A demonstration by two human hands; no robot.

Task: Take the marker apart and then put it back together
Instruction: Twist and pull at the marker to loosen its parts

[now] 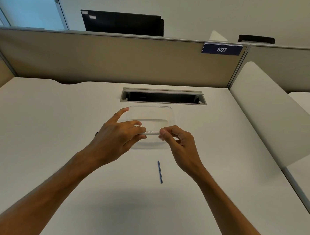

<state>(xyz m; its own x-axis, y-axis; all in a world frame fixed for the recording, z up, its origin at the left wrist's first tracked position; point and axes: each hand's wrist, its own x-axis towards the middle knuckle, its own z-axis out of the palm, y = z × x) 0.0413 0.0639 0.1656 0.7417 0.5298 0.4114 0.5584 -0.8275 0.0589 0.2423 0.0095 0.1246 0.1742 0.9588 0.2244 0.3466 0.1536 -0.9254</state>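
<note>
Marker (pixel 150 132) held level above bench (pixel 59 129), left hand (pixel 116 135) clamped on barrel to steady it, right hand (pixel 176 138) fingers pinching its end, likely working the plug. Blue refill (pixel 160 171) lying apart, nearer.

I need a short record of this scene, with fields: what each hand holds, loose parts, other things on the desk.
left hand: grips white marker barrel
right hand: pinches barrel's right end
loose part: thin blue rod lying on desk, nearer than the hands
other: clear tray behind the hands; cable slot further back
</note>
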